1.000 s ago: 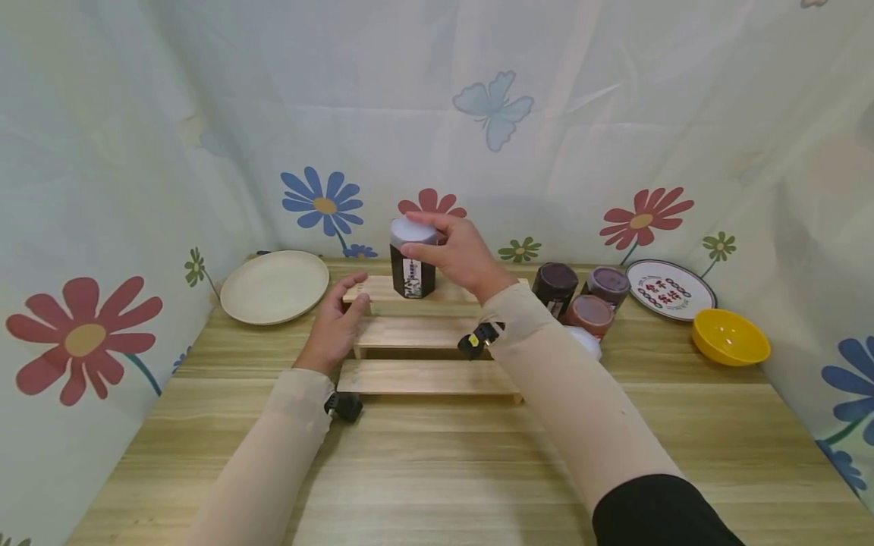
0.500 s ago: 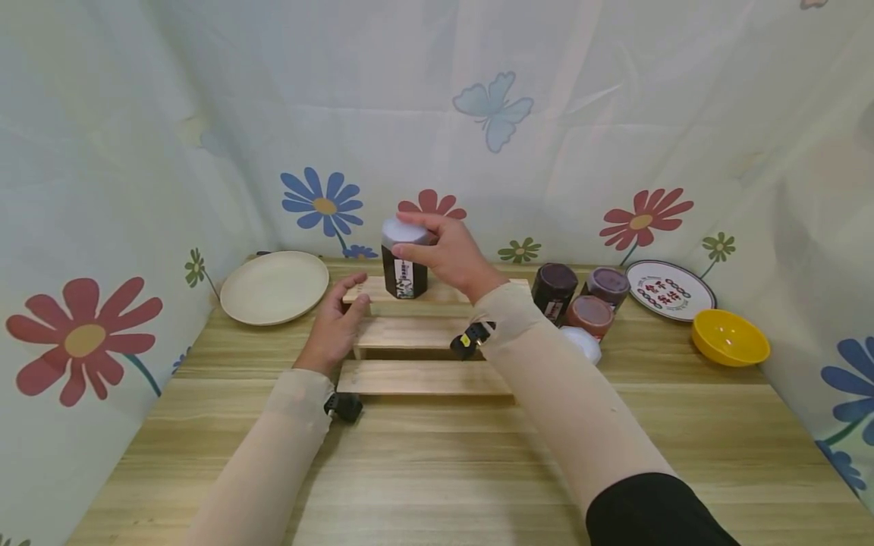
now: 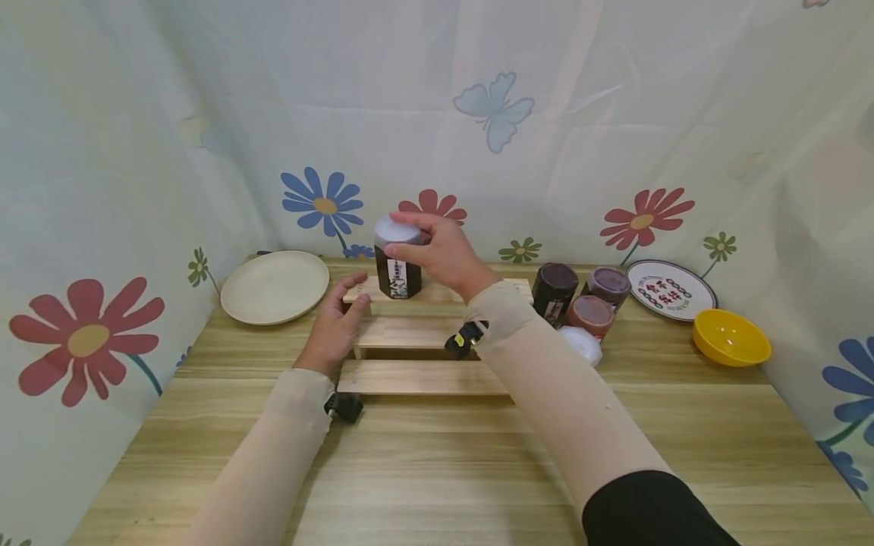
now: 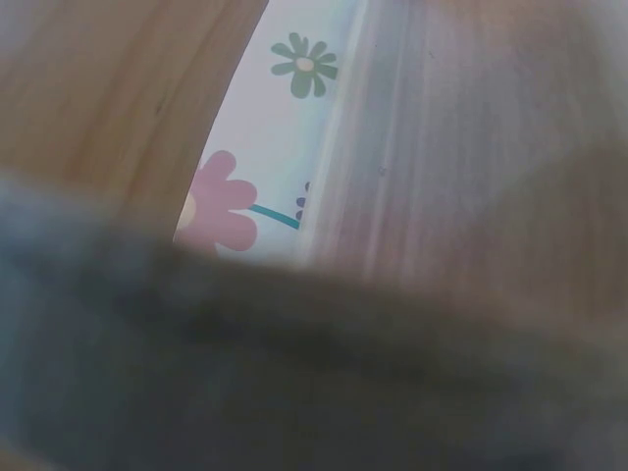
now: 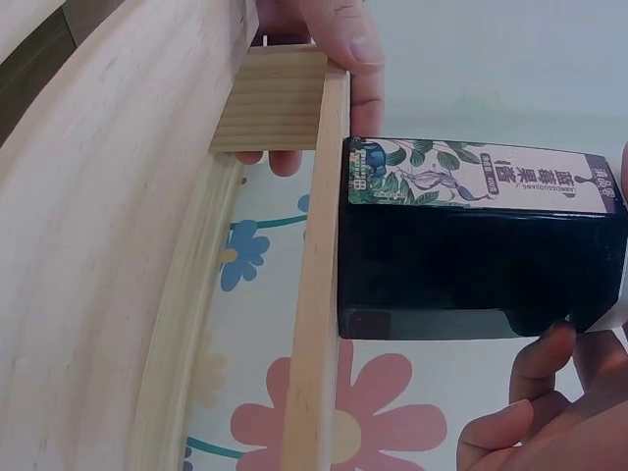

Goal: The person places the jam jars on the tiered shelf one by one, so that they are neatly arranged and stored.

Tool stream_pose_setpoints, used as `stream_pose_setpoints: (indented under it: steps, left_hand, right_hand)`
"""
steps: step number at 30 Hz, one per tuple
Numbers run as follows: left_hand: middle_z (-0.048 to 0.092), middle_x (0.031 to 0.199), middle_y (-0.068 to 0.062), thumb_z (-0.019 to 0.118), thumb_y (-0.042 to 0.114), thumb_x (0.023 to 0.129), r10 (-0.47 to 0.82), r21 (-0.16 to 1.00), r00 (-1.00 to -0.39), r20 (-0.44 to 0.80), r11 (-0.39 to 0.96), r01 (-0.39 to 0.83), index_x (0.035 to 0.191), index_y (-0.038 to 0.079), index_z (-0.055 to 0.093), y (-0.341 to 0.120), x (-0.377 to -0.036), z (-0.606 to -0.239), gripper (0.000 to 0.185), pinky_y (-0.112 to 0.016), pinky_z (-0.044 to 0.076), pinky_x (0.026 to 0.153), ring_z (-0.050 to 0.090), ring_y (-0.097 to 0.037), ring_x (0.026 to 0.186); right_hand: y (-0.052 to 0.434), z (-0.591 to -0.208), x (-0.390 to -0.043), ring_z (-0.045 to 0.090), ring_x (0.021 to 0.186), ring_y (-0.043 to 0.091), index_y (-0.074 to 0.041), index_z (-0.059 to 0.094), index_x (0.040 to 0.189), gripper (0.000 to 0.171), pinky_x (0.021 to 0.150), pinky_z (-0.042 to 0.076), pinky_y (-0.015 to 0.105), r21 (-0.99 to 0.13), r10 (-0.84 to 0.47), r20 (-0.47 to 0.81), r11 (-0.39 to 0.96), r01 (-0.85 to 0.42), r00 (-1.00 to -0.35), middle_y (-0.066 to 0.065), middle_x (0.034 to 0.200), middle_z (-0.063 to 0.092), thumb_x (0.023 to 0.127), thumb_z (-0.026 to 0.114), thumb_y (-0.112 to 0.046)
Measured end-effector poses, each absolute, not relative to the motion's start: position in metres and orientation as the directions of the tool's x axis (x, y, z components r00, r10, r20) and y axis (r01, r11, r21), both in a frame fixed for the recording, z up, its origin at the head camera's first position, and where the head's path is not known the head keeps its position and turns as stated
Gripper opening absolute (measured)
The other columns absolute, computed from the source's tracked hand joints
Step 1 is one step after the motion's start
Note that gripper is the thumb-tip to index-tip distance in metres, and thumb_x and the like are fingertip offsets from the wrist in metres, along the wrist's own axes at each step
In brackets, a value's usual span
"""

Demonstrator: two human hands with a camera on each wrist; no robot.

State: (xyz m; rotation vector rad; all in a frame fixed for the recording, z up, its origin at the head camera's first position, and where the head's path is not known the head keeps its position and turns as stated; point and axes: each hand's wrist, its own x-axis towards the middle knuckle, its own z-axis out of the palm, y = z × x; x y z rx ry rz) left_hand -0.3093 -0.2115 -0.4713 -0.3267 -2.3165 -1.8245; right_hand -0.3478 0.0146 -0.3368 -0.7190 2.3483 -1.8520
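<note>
Two hands share the work: right hand grasps the dark jar by its lid, setting it upright on the top step; left hand, fingers relaxed, steadies the stepped wooden rack

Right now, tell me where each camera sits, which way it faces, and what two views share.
Head: looks forward and down at the table; both forearms, left hand on the stepped wooden rack, right hand gripping the dark jar.
Left wrist: blurred; wood and flowered cloth, no fingers discernible.
Right wrist: looks along the rack; fingers on the jar's cap end.
Head and right wrist share jar, rack, both hands.
</note>
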Motion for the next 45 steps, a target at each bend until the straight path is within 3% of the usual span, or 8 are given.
stream_pose_setpoints:
  steps: [11,19,28,34,45]
  left_hand:
    - [0.041,0.163,-0.009,0.053,0.032,0.112,0.07,0.937,-0.963,0.261,0.224,0.27,0.16,0.012,0.043,-0.212,-0.31,-0.47,0.053,-0.025,0.049,0.079,0.057,-0.037,0.107]
    - [0.041,0.163,-0.01,0.054,0.032,0.112,0.062,0.939,-0.966,0.251,0.229,0.258,0.161,0.017,0.043,-0.211,-0.308,-0.468,0.053,-0.024,0.048,0.083,0.058,-0.035,0.111]
    - [0.056,0.139,-0.02,0.055,0.034,0.111,0.044,0.949,-0.972,0.229,0.21,0.233,0.158,0.017,0.045,-0.21,-0.307,-0.467,0.051,-0.025,0.049,0.08,0.058,-0.037,0.107]
    - [0.056,0.136,-0.021,0.054,0.029,0.112,0.039,0.945,-0.973,0.229,0.229,0.232,0.158,0.015,0.045,-0.21,-0.309,-0.468,0.049,-0.025,0.047,0.078,0.058,-0.031,0.101]
    - [0.056,0.133,-0.026,0.052,0.021,0.112,0.052,0.957,-0.982,0.183,0.219,0.19,0.156,0.004,0.043,-0.201,-0.287,-0.438,0.048,-0.024,0.047,0.079,0.053,-0.049,0.112]
  right_hand:
    - [0.007,-0.335,-0.347,0.063,0.118,0.025,-0.016,0.064,0.147,0.06,0.099,0.054,0.037,-0.932,-0.402,0.251,0.144,-0.331,-0.881,0.011,0.143,0.063,0.092,0.085,-0.014]
    - [0.002,-0.334,-0.346,0.064,0.118,0.026,-0.011,0.063,0.147,0.059,0.098,0.055,0.037,-0.93,-0.416,0.266,0.126,-0.345,-0.869,0.013,0.147,0.06,0.092,0.084,-0.012]
    - [-0.003,-0.334,-0.345,0.067,0.115,0.025,-0.011,0.064,0.146,0.058,0.1,0.055,0.036,-0.916,-0.417,0.288,0.142,-0.375,-0.862,0.013,0.143,0.064,0.092,0.084,-0.013]
    - [-0.005,-0.336,-0.346,0.067,0.112,0.024,-0.012,0.065,0.146,0.058,0.098,0.056,0.035,-0.911,-0.409,0.294,0.153,-0.383,-0.864,0.01,0.142,0.065,0.091,0.085,-0.015]
    - [-0.009,-0.336,-0.345,0.069,0.11,0.022,-0.012,0.066,0.145,0.058,0.096,0.056,0.034,-0.906,-0.407,0.304,0.157,-0.394,-0.861,0.008,0.142,0.067,0.091,0.086,-0.016]
